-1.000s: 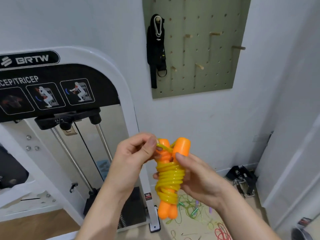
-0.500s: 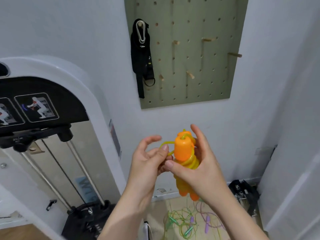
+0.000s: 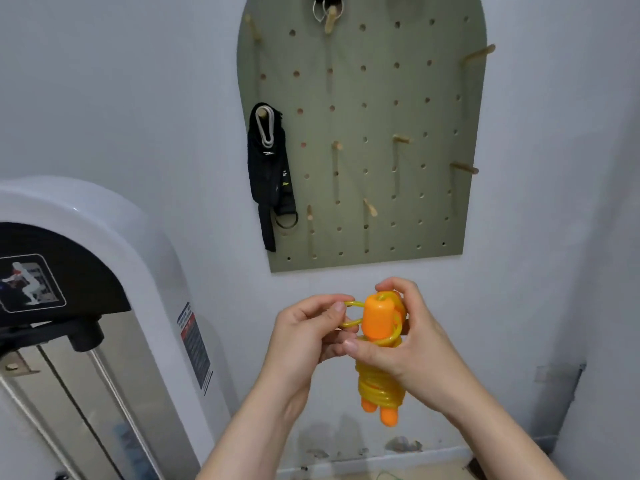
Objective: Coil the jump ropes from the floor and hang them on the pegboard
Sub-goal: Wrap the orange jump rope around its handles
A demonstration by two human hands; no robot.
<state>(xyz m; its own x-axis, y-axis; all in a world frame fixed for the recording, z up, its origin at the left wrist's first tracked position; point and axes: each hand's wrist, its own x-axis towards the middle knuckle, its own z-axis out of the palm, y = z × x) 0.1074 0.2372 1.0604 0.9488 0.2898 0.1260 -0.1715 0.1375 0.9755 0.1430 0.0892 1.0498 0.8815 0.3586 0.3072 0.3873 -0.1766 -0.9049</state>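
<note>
A jump rope (image 3: 378, 320) with orange handles has its yellow cord wound tightly round both handles. My right hand (image 3: 401, 344) grips this bundle at its middle, thumb across the front. My left hand (image 3: 304, 336) pinches a small free loop of the yellow cord sticking out to the left of the handle tops. Both hands are held below the green pegboard (image 3: 381, 168) on the wall, which carries several wooden pegs, one of them (image 3: 370, 206) low in the middle.
A black strap bundle (image 3: 268, 174) hangs from a peg at the pegboard's left. Metal rings (image 3: 325, 10) hang at its top. A white gym machine (image 3: 86, 306) stands at the left. A thin strip of floor shows along the wall's base.
The view has tilted up, so the pegboard now fills the top and the ropes on the floor have dropped out of sight. My hands raised the bundle, with the loop still pinched.
</note>
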